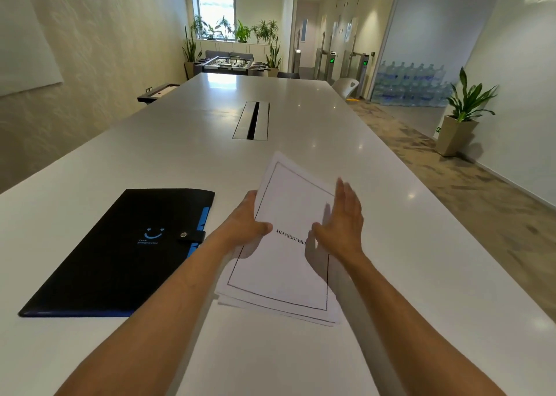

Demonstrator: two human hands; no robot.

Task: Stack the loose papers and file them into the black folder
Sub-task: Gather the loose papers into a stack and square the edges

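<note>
One black folder lies flat and closed on the white bench, to the left of both arms, its snap strap fastened across the right edge and blue tabs showing along that edge. A blue smiling mark sits on its cover. One stack of papers lies just to the right of the folder, apart from it, turned at a slight angle; several sheet edges fan out at the near corner, though the exact count of sheets cannot be told. The top sheet carries a thin black border and one printed word, "BIBLIOGRAPHY", upside down from this view.

Two hands work at the stack. The left hand grips the left edge of the papers, thumb lying on top of the sheet and fingers curled beneath, so that the far end of the stack appears lifted off the bench. The right hand is open, fingers straight and together, palm facing left, standing on edge at the right border of the stack. Both forearms are bare and reach forward from the near bench edge.

One cable hatch is set into the bench further along its middle, and one potted plant stands on the floor at the right.
</note>
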